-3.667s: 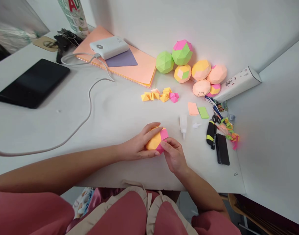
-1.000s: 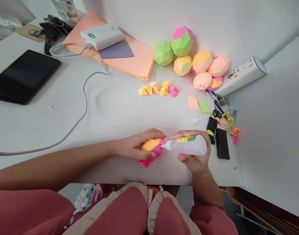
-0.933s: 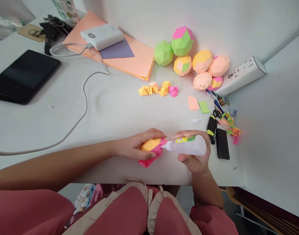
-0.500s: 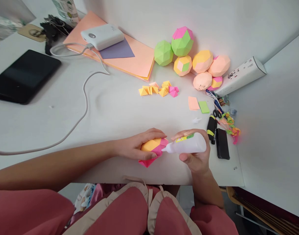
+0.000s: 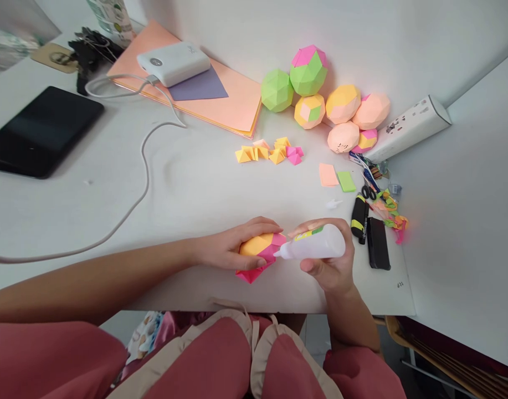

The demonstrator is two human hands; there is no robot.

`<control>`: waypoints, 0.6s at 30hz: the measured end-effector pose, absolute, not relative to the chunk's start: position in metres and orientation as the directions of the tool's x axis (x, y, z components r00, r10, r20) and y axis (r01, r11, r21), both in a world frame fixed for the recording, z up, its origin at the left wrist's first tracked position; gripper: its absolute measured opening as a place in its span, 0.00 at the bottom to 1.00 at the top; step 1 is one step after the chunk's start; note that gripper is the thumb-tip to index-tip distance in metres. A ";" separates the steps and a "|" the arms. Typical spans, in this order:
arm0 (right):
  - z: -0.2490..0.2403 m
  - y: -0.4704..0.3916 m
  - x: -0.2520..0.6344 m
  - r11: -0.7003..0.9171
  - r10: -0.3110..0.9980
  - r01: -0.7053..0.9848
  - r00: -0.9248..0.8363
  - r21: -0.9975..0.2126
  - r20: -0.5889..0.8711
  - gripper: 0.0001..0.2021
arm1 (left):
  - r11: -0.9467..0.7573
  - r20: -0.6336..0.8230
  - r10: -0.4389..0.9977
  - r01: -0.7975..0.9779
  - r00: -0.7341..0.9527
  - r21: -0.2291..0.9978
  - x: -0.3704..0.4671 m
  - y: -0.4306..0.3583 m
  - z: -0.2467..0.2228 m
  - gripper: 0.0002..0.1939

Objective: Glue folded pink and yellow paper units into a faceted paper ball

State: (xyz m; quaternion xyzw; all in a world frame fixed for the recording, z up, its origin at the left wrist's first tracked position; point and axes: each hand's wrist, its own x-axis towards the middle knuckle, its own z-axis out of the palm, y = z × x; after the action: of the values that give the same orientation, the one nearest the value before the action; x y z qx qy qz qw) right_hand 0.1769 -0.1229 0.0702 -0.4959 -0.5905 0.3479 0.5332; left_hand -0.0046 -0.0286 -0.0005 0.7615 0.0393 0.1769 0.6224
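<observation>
My left hand (image 5: pixel 241 244) is wrapped round an orange and pink folded-paper ball (image 5: pixel 256 245) near the front edge of the table, with the thumb on its lower side. Pink pointed folds (image 5: pixel 250 275) stick out beneath that thumb. My right hand (image 5: pixel 337 266) grips a white glue bottle (image 5: pixel 316 245) with a yellow and green label, tilted so its nozzle points left. The nozzle tip meets the pink part of the paper ball, or hovers very close to it. My left fingertips are partly hidden behind the ball.
Folded orange and pink paper pieces (image 5: pixel 270 151) lie mid-table. Several finished paper balls (image 5: pixel 309 72) sit against the wall. At right are sticky notes (image 5: pixel 328 175), scissors (image 5: pixel 368 192), a box cutter (image 5: pixel 359 216) and a black case (image 5: pixel 378 244). A power bank (image 5: pixel 174 62) and tablet (image 5: pixel 41 130) lie left.
My right hand and the glue bottle have shifted slightly left, and the bottle's base has tipped a little. My left hand and the paper ball stay nearly still.
</observation>
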 end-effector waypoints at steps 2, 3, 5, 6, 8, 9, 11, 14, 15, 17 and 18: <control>0.070 -0.124 0.178 0.267 0.959 0.191 0.047 -0.945 0.280 0.21 | -0.215 0.214 0.287 -0.155 0.934 0.964 -0.005 -0.029 0.000 0.28; 0.070 -0.123 0.178 0.275 0.956 0.183 0.047 -0.944 0.288 0.21 | -0.211 0.213 0.287 -0.155 0.934 0.965 -0.005 -0.028 0.000 0.28; 0.070 -0.122 0.177 0.299 0.947 0.187 0.064 -0.936 0.315 0.21 | -0.211 0.219 0.279 -0.162 0.935 0.964 -0.005 -0.028 -0.001 0.27; 0.070 -0.120 0.176 0.309 0.941 0.197 0.079 -0.930 0.329 0.20 | -0.214 0.225 0.274 -0.169 0.935 0.962 -0.005 -0.028 -0.002 0.27; 0.070 -0.118 0.175 0.332 0.928 0.213 0.103 -0.919 0.359 0.20 | -0.222 0.237 0.264 -0.180 0.935 0.958 -0.005 -0.028 -0.004 0.27; 0.070 -0.117 0.174 0.342 0.923 0.213 0.107 -0.915 0.370 0.20 | -0.225 0.241 0.262 -0.183 0.935 0.957 -0.005 -0.028 -0.005 0.28; 0.069 -0.116 0.174 0.353 0.921 0.191 0.103 -0.916 0.377 0.20 | -0.224 0.239 0.261 -0.183 0.935 0.957 -0.005 -0.029 -0.006 0.28; 0.069 -0.118 0.175 0.314 0.942 0.139 0.079 -0.939 0.327 0.19 | -0.214 0.226 0.272 -0.170 0.935 0.962 -0.005 -0.028 -0.006 0.28; 0.069 -0.119 0.176 0.290 0.952 0.122 0.068 -0.949 0.299 0.19 | -0.209 0.220 0.278 -0.165 0.935 0.964 -0.005 -0.028 -0.006 0.28; 0.068 -0.121 0.178 0.242 0.967 0.086 0.055 -0.966 0.247 0.19 | -0.201 0.212 0.294 -0.157 0.932 0.967 -0.005 -0.028 -0.005 0.27; 0.068 -0.121 0.179 0.220 0.973 0.062 0.057 -0.974 0.224 0.19 | -0.196 0.207 0.302 -0.152 0.930 0.969 -0.005 -0.028 -0.004 0.27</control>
State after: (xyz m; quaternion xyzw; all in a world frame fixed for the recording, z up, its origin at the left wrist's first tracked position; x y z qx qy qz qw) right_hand 0.1794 -0.1206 0.0679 -0.4702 -0.5500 0.4109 0.5546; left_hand -0.0046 -0.0282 -0.0043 0.7520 0.0500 0.1796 0.6322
